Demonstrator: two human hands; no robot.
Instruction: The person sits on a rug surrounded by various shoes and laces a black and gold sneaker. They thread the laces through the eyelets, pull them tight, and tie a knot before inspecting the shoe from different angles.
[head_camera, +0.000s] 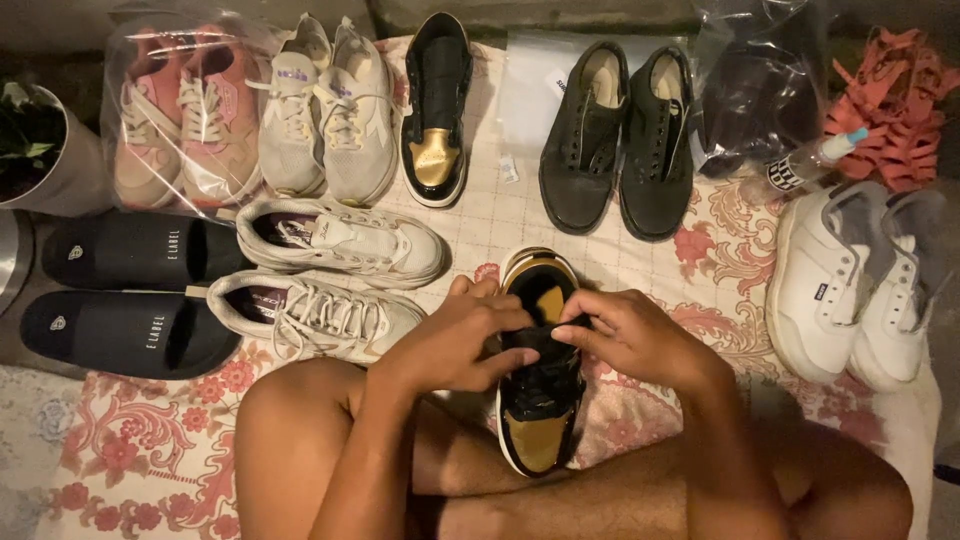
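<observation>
Hands met over the black-and-gold high-top sneaker (540, 365) lying toe-toward-body between the crossed legs: left hand (455, 345) pinched black lace at the eyelets, right hand (630, 335) gripped the tongue side. Lacing step looked in progress; next pull probably needs even tension. Matching sneaker (437, 110) stood further off on the floral cloth (130, 450).

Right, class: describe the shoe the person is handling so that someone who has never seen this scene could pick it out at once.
Start at the floral cloth that all the shoes lie on, then look to its near edge, between the person's knees. There the left hand and right hand meet over a black-and-gold sneaker. Its twin lies untouched in the far row; only this one is being handled.
</observation>
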